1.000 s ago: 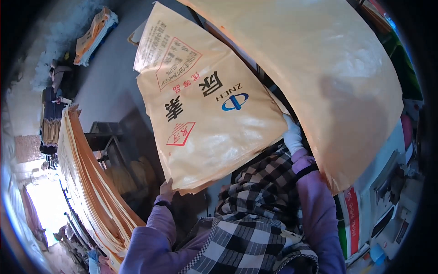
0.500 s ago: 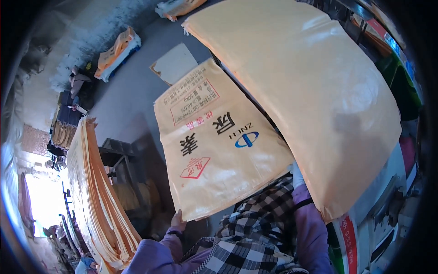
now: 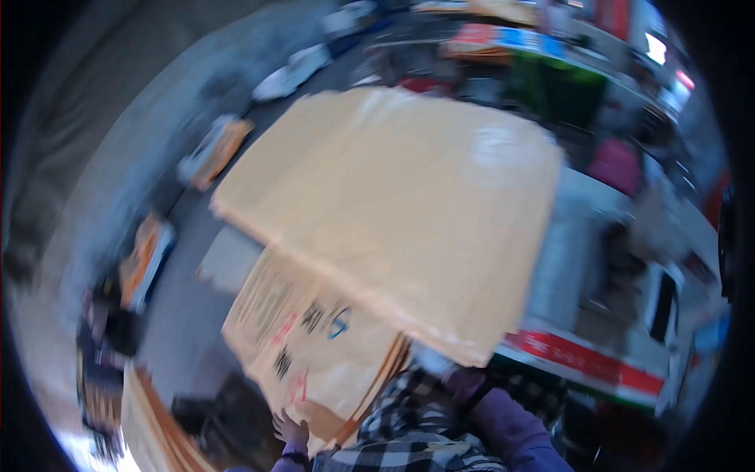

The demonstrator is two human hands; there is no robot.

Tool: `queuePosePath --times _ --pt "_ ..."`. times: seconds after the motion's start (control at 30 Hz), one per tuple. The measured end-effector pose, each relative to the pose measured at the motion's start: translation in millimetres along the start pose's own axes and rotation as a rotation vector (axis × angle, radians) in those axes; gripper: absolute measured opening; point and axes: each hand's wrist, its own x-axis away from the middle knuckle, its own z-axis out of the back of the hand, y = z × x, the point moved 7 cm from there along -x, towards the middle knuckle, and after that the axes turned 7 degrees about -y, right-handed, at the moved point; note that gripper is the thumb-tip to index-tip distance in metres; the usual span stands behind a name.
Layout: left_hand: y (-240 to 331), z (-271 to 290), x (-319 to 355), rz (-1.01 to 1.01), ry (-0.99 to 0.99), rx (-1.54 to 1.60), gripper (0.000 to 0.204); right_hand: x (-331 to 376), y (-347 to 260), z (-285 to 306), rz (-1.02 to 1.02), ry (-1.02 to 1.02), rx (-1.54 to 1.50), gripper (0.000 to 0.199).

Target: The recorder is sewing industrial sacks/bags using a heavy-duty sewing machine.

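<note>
While the plain tan sack (image 3: 409, 212) spreads wide overhead, the printed sack (image 3: 314, 338) hangs beneath it. Left hand (image 3: 291, 431) touches that sack's lower edge, fingers apart; better to close them on the hem. Right hand is hidden, its state unclear.

single head-worn fisheye view, downward and forward, close over large tan sacks (image 3: 393, 212), blurred

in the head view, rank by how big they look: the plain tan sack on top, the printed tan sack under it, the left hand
1. plain tan sack, though it may lie nearer the camera
2. printed tan sack, partly covered
3. left hand, smallest by far
</note>
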Motion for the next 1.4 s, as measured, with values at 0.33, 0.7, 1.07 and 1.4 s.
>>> queuePosePath --times 0.33,0.7,1.07,1.4 --pt "506.5 274.9 162.5 -1.683 0.0 0.465 0.038 96.0 -81.5 83.2 0.535 -0.043 -0.316 0.023" --pt "527.4 256.6 159.1 -1.609 -0.071 0.214 0.032 121.3 -37.5 180.8 0.267 0.2 -0.472 0.019" --pt "542.0 255.4 161.8 -1.666 -0.046 0.242 0.04 132.9 -10.8 231.4 0.003 0.335 -0.699 0.016" --pt "499.4 220.1 83.4 -1.038 -1.345 1.125 0.019 111.8 -45.9 272.5 0.153 0.695 -0.303 0.036"
